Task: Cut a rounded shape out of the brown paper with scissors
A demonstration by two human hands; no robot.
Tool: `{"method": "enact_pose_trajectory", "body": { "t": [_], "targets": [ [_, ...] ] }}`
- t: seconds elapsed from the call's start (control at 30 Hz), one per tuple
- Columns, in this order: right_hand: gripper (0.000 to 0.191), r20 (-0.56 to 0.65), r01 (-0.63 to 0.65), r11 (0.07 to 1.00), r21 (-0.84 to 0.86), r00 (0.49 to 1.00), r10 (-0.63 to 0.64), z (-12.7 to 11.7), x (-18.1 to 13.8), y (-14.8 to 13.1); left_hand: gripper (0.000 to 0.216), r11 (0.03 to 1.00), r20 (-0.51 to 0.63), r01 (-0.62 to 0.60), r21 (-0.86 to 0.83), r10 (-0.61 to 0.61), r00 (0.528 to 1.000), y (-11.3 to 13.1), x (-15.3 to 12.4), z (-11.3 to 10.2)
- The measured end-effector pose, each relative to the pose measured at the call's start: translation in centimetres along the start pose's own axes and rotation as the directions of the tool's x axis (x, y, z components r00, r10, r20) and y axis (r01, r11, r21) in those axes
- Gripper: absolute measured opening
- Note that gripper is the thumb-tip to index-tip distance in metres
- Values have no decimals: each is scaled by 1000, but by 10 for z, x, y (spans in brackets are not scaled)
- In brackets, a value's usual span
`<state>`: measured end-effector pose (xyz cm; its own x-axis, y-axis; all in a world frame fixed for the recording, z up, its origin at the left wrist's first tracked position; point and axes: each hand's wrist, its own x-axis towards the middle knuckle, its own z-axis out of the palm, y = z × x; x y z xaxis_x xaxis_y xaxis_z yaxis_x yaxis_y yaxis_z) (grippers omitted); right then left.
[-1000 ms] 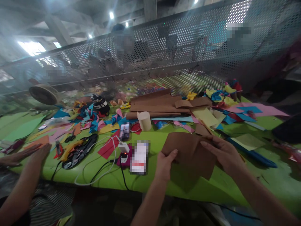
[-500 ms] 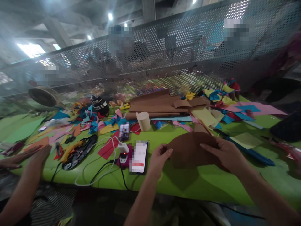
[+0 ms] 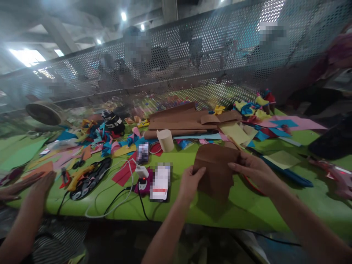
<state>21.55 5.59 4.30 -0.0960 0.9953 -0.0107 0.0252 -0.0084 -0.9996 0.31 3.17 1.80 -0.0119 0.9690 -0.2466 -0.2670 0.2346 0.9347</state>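
Observation:
Between my two hands a brown sheet (image 3: 213,172) of paper or felt is held up just over the green tabletop (image 3: 181,212). My left hand (image 3: 192,179) pinches its left edge between thumb and fingers. At the upper right side, my right hand (image 3: 247,167) has thumb and fingers closed on it. The sheet's lower part hangs down with an uneven edge. Under my right hand, the red curved handle (image 3: 253,185) of some tool shows in part. Left of my left hand lies a phone (image 3: 161,182) with a lit screen.
Brown sheets (image 3: 178,123) are stacked at the back behind a cream roll (image 3: 165,140). A charger (image 3: 142,171), cables and a yellow glue gun (image 3: 81,178) lie to the left. Another person's hands (image 3: 41,181) rest at far left. A pink glue gun (image 3: 334,176) lies right.
The brown sheet has gone from a wide, curved shape to a narrower one hanging down. My hands still grip it at both sides. The view has shifted slightly.

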Motion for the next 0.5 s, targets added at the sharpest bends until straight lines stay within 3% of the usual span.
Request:
{"method": "enact_pose_trajectory", "body": {
  "t": [0.07, 0.3, 0.4, 0.5],
  "targets": [
    [54, 19, -21, 1000, 21, 1000, 21, 2, -1, 4, 44, 999, -7, 32, -23, -32, 999, 2, -2, 2],
    [50, -26, -10, 1000, -22, 1000, 9, 2, -2, 8, 48, 989, 136, 143, -23, -139, 981, 1, -4, 3],
    [55, -126, -3, 997, -76, 992, -6, -9, -2, 13, 48, 990, 64, 130, -55, -126, 990, -3, -1, 2],
    [62, -197, -15, 991, -133, 980, -11, -22, -3, 23, 46, 994, -87, 78, -72, -84, 993, -6, 3, 0]
  ]
}}
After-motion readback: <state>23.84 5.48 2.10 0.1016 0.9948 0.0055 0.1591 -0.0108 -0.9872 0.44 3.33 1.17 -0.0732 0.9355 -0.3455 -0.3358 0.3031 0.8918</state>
